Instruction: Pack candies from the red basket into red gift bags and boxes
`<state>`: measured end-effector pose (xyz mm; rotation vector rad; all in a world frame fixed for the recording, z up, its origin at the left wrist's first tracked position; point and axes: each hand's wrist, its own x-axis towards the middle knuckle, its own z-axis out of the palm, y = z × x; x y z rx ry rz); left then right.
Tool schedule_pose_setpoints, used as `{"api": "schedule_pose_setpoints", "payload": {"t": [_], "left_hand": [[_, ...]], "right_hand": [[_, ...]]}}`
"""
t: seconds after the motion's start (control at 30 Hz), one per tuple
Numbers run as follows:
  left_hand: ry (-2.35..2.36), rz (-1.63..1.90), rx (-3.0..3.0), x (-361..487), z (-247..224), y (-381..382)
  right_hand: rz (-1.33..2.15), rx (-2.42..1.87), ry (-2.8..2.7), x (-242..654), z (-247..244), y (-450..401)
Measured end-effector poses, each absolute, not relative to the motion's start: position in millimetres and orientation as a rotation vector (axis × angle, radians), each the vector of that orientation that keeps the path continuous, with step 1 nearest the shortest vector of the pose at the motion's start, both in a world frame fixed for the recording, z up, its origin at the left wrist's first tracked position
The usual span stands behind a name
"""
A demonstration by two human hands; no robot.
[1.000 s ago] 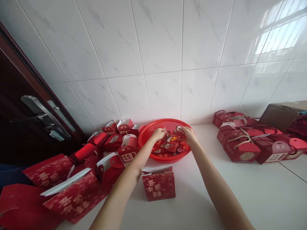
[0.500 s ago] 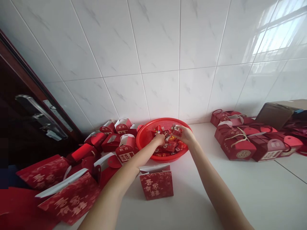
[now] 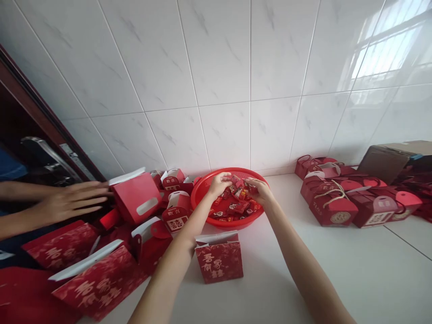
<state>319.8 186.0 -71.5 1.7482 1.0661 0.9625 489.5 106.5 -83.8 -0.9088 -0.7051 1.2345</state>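
A round red plastic basket (image 3: pixel 232 224) stands against the wall, holding red wrapped candies (image 3: pixel 239 207). Over its left half is my left hand (image 3: pixel 220 185), fingers curled together around something small that I cannot make out. My right hand (image 3: pixel 258 191) is at the basket's right side, fingers bent round a wrapped candy. In front of the basket, between my forearms, an open-topped red paper box (image 3: pixel 221 262) with gold characters stands upright on the white table (image 3: pixel 270 288).
Red gift boxes (image 3: pixel 177 211) crowd the left side. Another person's hands (image 3: pixel 72 202) reach in there beside a raised red box (image 3: pixel 137 198). Closed red boxes (image 3: pixel 334 204) stand at the right, near a brown carton (image 3: pixel 386 164). A tiled wall (image 3: pixel 222 130) rises behind.
My left hand has lifted and shifted slightly back from the candies. Another person's hands have come in at the left, and a red box now stands higher there.
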Motion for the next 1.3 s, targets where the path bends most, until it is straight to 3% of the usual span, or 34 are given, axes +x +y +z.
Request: {"api": "schedule_pose_setpoints", "payload": {"t": [0.43, 0.73, 0.97, 1.13, 1.3], "left_hand": [[0.751, 1.097, 1.609, 295, -57, 138], [0.77, 1.177, 1.551, 273, -42, 107], [0.74, 1.004, 1.368, 270, -43, 95], [0.711, 1.323, 1.306, 270, -33, 86], [0.709, 1.487, 1.363, 269, -27, 79]], "right_hand": [[1.447, -0.848, -0.798, 475, -54, 88], [1.358, -0.784, -1.095, 457, -33, 62], [1.047, -0.823, -1.35, 451, -18, 46], [0.932, -0.865, -1.405, 455, -15, 41], [1.072, -0.913, -1.226, 457, -20, 43]]}}
